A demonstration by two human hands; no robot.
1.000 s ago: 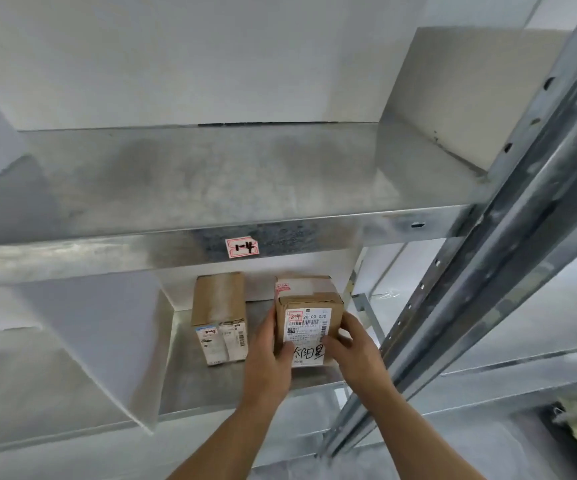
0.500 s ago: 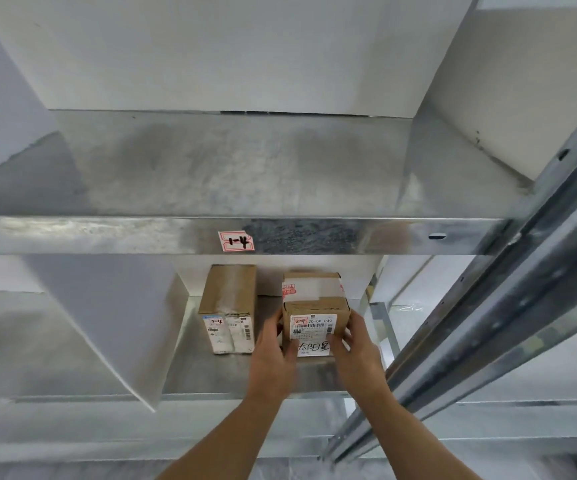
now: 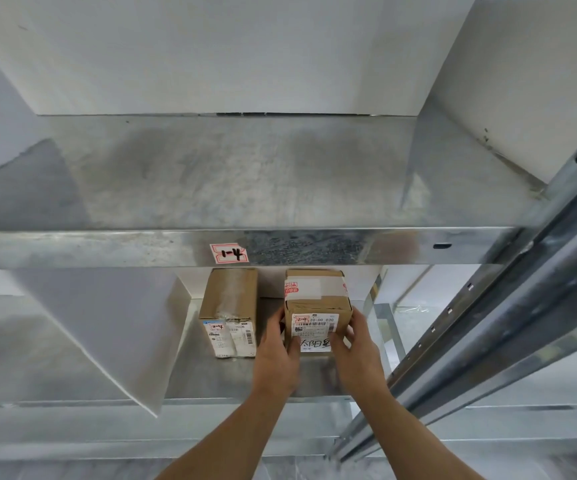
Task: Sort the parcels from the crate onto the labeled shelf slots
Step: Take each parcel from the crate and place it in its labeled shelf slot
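A brown cardboard parcel with a white shipping label marked 2-4 stands on the lower metal shelf. My left hand holds its left side, thumb on the front label. My right hand grips its right side, with the thumb on the label's lower edge. A second, narrower brown parcel, also marked 2-4, stands just to the left, a small gap apart. The crate is out of view.
The upper shelf carries a red-and-white tag reading 1-4 on its front lip. White dividers wall off the slot on the left. A slanted steel upright crosses the right side close to my right arm.
Both hands have pushed the labelled parcel further back into the lower slot, beside the narrower parcel. My view has risen and tilted, showing more of the upper shelf.
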